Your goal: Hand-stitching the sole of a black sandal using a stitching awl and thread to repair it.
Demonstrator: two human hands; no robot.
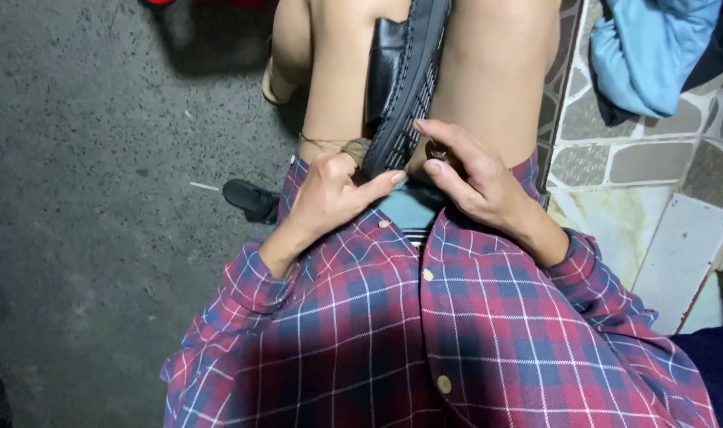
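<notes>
A black shoe (pixel 405 71) is resting sole-up between the person's bare knees. The left hand (pixel 330 194) is pressing its heel end, its grip loosely curled with forefinger extended, while the right hand (pixel 468 178) is pinching a small dark tool (pixel 438 149) against the sole.

A shoe (pixel 405 79) stood clamped between the knees at upper centre. The left hand (pixel 330 194) lay left of its heel, the right hand (pixel 468 170) right.
</notes>
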